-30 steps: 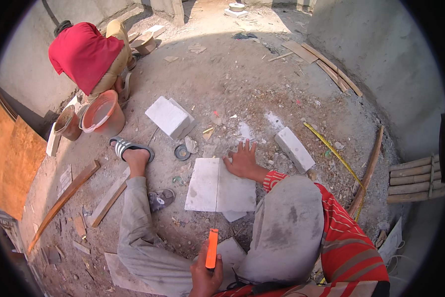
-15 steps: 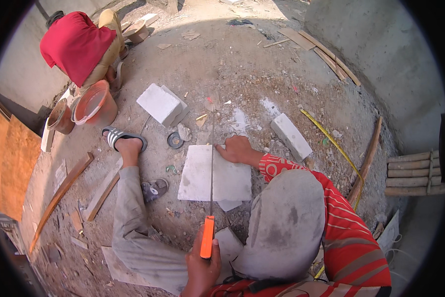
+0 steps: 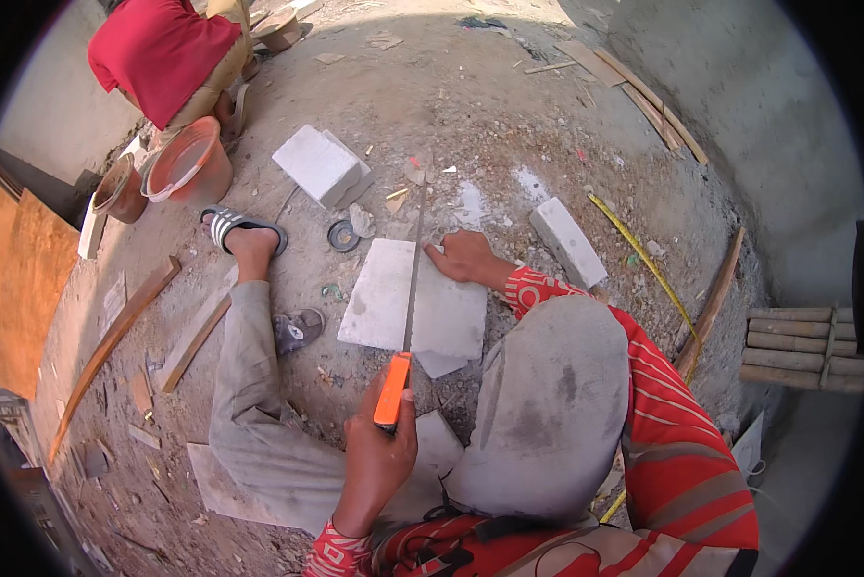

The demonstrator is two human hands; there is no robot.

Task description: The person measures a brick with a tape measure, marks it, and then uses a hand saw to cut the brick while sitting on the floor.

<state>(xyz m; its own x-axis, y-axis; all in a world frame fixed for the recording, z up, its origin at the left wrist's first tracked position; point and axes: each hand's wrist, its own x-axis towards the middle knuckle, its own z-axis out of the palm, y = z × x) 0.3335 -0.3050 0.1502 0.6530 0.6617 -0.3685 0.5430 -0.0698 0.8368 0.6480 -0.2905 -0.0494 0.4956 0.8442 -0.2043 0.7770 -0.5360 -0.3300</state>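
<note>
Block (image 3: 379, 298), pale and flat-topped, lies straight ahead of my left hand (image 3: 379, 442), and my saw (image 3: 410, 332) lines up with it. The long axis of the blade (image 3: 416, 279) leads away from me, leaning slightly right, across the block's top and out past its far edge. I cannot tell whether the metal sits in a cut or only rests on the surface.

My left hand is closed firmly around the orange handle (image 3: 393, 389), thumb on its right side, and waits off the block's near edge. Its wrist is low, the forearm coming up from below.

My right hand (image 3: 467, 257) is the nearer one: it rests on the block, right of the blade and toward the far edge, with the thumb side close to the metal. It looks loosely curled; whether my fingers hook over that edge, I cannot make out. That arm reaches in from the block's right, around my raised knee (image 3: 552, 413). Beyond the block to its right lies a narrow white brick (image 3: 567, 240).
</note>
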